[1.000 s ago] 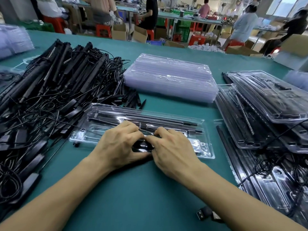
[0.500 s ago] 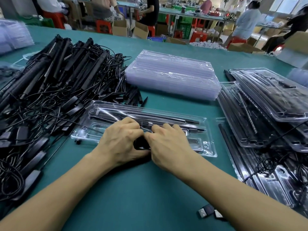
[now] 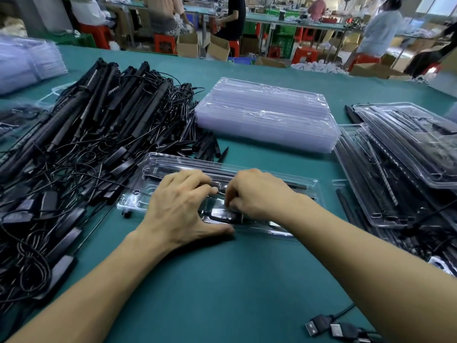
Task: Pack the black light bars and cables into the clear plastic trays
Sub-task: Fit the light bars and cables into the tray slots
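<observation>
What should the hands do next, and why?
Probably press the box down into its pocket in the tray: the bar already lies in its slot, the left hand presses the tray, and the right hand pinches the box.

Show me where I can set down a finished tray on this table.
Bare green mat lies this side of the tray being packed, and in a narrow strip between it and the stack of empty trays. Crowded: light bar pile left, packed trays right.
</observation>
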`<state>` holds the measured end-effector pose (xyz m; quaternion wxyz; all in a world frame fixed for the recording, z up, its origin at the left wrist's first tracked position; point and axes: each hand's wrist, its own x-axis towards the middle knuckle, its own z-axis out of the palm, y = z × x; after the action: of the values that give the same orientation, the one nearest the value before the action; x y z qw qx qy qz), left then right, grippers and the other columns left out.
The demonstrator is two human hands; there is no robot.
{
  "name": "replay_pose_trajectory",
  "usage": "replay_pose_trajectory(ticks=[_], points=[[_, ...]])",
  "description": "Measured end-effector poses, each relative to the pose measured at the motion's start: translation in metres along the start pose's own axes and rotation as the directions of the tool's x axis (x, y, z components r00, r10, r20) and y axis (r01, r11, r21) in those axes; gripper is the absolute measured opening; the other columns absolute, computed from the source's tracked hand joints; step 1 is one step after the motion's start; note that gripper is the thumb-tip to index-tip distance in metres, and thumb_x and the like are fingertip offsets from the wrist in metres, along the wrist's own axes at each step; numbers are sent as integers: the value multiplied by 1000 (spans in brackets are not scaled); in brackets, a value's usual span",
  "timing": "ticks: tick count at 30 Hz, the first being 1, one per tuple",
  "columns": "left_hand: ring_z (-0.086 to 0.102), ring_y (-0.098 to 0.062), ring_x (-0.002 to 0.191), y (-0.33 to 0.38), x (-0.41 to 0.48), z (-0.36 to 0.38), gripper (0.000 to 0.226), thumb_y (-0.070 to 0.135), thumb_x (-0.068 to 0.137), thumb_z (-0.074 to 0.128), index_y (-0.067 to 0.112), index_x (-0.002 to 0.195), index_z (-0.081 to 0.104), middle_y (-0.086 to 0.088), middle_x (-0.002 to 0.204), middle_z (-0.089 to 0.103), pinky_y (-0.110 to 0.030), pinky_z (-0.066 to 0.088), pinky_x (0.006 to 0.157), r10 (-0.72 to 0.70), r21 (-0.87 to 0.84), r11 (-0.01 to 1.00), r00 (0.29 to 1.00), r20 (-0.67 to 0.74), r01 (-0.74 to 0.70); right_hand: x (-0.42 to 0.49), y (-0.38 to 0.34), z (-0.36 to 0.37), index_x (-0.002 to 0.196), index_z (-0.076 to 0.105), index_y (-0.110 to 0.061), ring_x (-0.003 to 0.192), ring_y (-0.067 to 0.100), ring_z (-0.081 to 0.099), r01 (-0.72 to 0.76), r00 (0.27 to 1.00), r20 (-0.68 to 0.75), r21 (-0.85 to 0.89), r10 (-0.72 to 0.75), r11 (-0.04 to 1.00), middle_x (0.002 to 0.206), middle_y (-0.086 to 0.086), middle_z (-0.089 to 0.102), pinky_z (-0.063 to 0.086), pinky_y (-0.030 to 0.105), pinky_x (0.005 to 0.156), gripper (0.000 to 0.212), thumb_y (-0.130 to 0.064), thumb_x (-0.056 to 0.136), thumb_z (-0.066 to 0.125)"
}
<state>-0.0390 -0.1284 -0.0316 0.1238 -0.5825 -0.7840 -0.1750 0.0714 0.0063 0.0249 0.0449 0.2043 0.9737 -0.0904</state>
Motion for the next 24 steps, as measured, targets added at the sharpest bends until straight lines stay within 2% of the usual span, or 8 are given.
replay_pose_trajectory(ticks=[2,5,8,10,13,18,21,24], points=[[56,-23,123,1,0,1,90,90,59,52,15,104,72,0,129,64,-39,44,106,-14,-50,999,999,46,17,8,2,-3,94,69,-29,95,28,60,-38,999,-32,-8,38,999,102,3,64,43,33,70,19,-26,76,73],[59,-22,114,3,1,-2,101,93,57,46,16,121,63,0,122,65,-38,50,99,-69,-49,996,993,100,74,16,5,-7,86,60,-24,88,27,56,-74,996,-58,-10,74,997,95,2,58,38,32,66,31,-36,68,82],[55,-15,103,2,2,-3,88,94,58,48,28,116,55,12,109,61,-39,50,88,-76,-64,994,989,130,85,24,3,-8,80,58,-21,80,25,56,-70,997,-45,-20,69,997,86,-1,57,41,31,63,41,-41,59,88],[55,-13,105,1,1,-4,89,93,57,49,30,120,54,12,113,60,-39,50,89,-85,-90,991,987,134,97,27,7,-8,77,59,-21,79,23,59,-66,998,-20,25,67,997,83,-3,60,44,30,61,40,-37,57,90],[58,-14,105,2,-2,-4,95,91,54,52,27,124,55,10,115,62,-40,52,90,-106,-153,981,990,97,120,21,24,-14,78,62,-23,82,20,61,-78,996,42,95,74,992,82,-5,64,54,34,71,34,-32,57,88],[50,-15,128,0,-3,-5,105,92,55,55,20,132,57,5,137,56,-31,34,112,-39,-75,996,994,101,46,-28,80,-29,83,67,-28,79,11,63,-112,993,-28,70,114,991,75,-11,65,54,32,76,15,-23,72,77],[45,-16,136,0,-1,-7,111,95,56,49,19,137,56,2,145,52,-31,28,117,-22,-2,1000,990,139,23,-75,101,-24,79,64,-34,68,-1,58,-89,992,-79,119,99,989,69,-13,63,47,23,65,17,-36,72,78],[39,-12,141,0,0,-10,111,97,58,39,23,138,55,5,149,48,-29,22,118,-44,7,999,986,158,44,-105,105,-7,107,60,-41,88,-3,52,-40,999,17,48,40,998,94,-19,53,44,23,79,44,-59,68,72]])
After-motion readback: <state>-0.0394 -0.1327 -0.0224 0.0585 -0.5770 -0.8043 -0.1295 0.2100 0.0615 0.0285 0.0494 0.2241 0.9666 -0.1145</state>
